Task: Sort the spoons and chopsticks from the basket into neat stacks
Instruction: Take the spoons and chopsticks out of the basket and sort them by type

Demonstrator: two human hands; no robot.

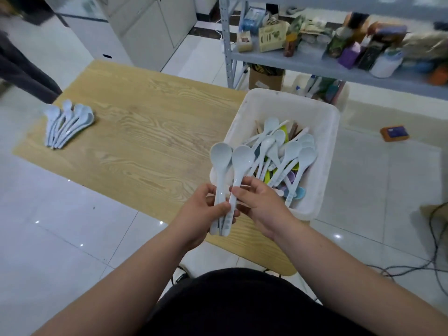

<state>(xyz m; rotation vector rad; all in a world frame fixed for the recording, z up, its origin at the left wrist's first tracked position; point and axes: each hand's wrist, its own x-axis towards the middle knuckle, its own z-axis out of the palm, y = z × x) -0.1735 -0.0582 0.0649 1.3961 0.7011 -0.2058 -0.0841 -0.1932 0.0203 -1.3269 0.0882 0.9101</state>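
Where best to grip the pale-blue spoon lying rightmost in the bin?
Judging by its pose, take the pale-blue spoon by mid-handle, coming from above on the right: its bowl points up-away, the handle slopes toward the white bin near wall, and that stretch looks uncovered.

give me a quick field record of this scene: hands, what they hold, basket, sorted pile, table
left hand: left hand grips the handles of the held spoons
right hand: right hand pinches the same handles
held spoons: pale blue, at least two, bowls up
basket: white basket on the table's right side, holding mixed spoons, some coloured
sorted pile: spoon stack, pale blue, at the table's far left
table: wooden table
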